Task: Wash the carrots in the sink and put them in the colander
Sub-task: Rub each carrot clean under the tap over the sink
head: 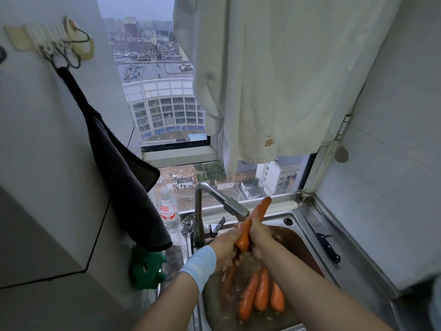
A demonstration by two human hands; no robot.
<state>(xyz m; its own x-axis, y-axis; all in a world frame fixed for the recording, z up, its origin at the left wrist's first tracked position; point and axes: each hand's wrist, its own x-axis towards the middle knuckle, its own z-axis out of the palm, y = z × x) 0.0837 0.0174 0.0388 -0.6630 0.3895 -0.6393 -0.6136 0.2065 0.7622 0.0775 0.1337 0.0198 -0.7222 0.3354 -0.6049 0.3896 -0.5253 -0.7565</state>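
Overhead, a big cream towel (pixel 274 80) of nubbly cloth hangs above the sink (pixel 307 222), its top cut off by the frame. Left of the sink, a dark, smooth cloth (pixel 119 163) droops from wall hooks in a long fold. The sink itself is a stainless steel basin with a flat rim; its near edge runs out of view at the bottom. At the back of the sink stands a matt metal tap (pixel 220 203) with an angled, squared spout.

Under that spout, above the sink's left half, both hands hold one long, wet, tapering carrot (pixel 253 223), tilted with its narrow tip up and away. The left hand (pixel 225 247), with a pale blue wristband, has its fingers curled round the thick lower end; the right hand (pixel 259 240) wraps the middle of the same carrot. Splashing water blurs the left hand's fingers.

Below the hands, on the sink floor, lie more carrots (pixel 261 290), three side by side and plain to see, a fourth smeared by spray. A reddish-brown curved shape (pixel 298 244) sits at the sink's back right; what it is cannot be made out.

Left of the sink stand a clear plastic bottle (pixel 169 215) and a green plastic object (pixel 148 268), partly hidden by the cloth. On the sink's right ledge lies a black-handled knife (pixel 328 247). A round perforated strainer plug (pixel 187 223) rests by the tap's base.
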